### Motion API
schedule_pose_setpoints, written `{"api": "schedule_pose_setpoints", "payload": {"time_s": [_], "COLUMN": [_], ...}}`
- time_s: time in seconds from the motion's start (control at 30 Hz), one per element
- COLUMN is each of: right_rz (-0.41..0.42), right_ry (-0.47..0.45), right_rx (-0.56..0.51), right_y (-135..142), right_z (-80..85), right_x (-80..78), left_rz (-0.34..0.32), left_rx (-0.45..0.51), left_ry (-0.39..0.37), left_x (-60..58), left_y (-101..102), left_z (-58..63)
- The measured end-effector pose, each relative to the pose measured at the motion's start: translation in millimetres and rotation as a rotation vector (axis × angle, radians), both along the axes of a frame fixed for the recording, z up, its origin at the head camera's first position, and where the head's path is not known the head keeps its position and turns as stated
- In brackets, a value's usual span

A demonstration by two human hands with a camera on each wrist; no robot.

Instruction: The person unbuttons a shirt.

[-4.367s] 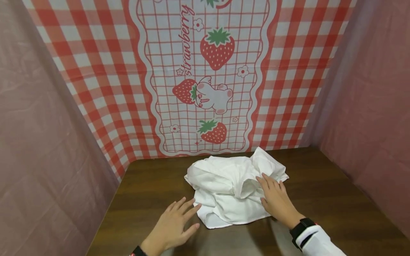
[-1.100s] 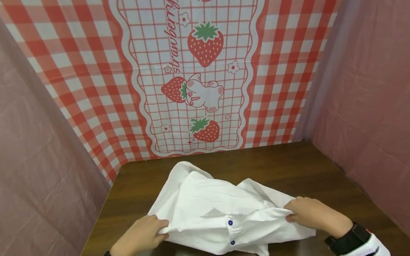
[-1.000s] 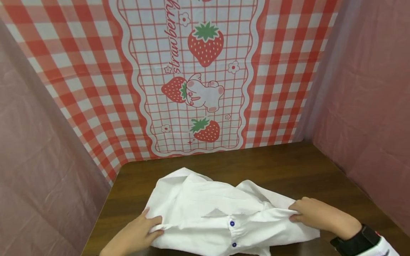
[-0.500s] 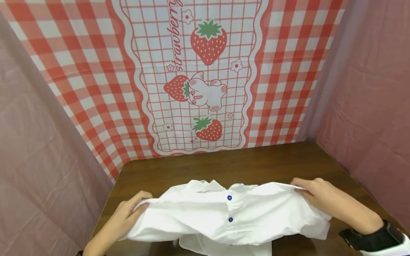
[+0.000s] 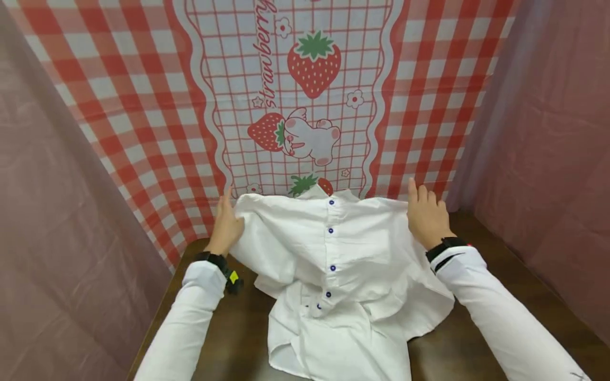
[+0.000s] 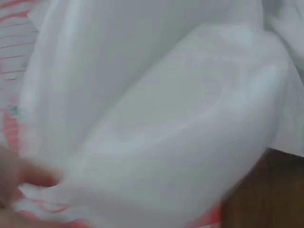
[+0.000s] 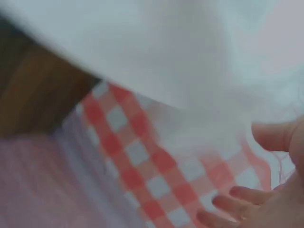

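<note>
A white button-up shirt (image 5: 362, 238) with blue buttons is spread upright between both hands in the head view. Its collar overlaps the patterned backdrop, while the lower part falls in folds over the table. My left hand (image 5: 226, 225) pinches the left shoulder edge; in the left wrist view, blurred fingertips meet the white fabric (image 6: 156, 123). On the other side, my right hand (image 5: 428, 216) is at the shirt's right shoulder with fingers stretched out. The right wrist view shows its thumb (image 7: 270, 135) and fingers spread apart, with blurred cloth just beyond them.
The brown wooden table (image 5: 457, 338) extends below the shirt. A red-checked strawberry cloth (image 5: 157, 106) hangs behind, and pink curtains (image 5: 548, 132) close off both sides. A black object with a yellow patch (image 5: 233, 277) shows by the left wrist.
First crumpled on the table, the shirt was gripped by both hands and stretched sideways. Now it is raised and swung forward, more buttons showing; the right fingers have straightened.
</note>
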State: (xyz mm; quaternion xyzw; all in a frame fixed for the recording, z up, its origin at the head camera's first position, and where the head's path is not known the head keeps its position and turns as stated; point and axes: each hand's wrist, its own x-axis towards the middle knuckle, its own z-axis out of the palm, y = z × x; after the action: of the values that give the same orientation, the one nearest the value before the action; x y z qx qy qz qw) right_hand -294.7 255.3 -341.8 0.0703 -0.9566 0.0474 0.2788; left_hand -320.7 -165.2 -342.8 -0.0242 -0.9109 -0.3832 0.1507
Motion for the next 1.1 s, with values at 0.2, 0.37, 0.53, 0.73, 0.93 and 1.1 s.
{"api": "schedule_pose_setpoints", "payload": {"time_s": [0.2, 0.37, 0.53, 0.73, 0.93, 1.1], "right_rz": [-0.003, 0.049, 0.136, 0.156, 0.066, 0.144], "right_ry": [-0.181, -0.344, -0.724, -0.907, -0.815, -0.810], "right_rx": [0.012, -0.143, -0.412, -0.574, -0.397, -0.436], "right_y": [5.0, 32.5, 30.7, -26.2, -59.6, -45.0], "right_z": [-41.3, -71.7, -105.7, -138.4, -160.1, -164.3], "right_x": [18.6, 53.0, 86.2, 119.6, 129.7, 132.0], "left_rz": [-0.040, -0.072, -0.249, -0.370, -0.333, -0.377], "left_rx": [-0.199, -0.179, -0.131, -0.004, -0.191, -0.204], "left_ry": [-0.227, -0.182, -0.283, -0.438, -0.319, -0.303], "left_x": [9.4, 40.2, 64.2, 80.3, 93.4, 107.8], "left_y": [4.8, 2.4, 10.6, 40.1, 56.7, 46.3], "left_z": [-51.6, -89.7, -126.5, -162.8, -177.3, -180.5]}}
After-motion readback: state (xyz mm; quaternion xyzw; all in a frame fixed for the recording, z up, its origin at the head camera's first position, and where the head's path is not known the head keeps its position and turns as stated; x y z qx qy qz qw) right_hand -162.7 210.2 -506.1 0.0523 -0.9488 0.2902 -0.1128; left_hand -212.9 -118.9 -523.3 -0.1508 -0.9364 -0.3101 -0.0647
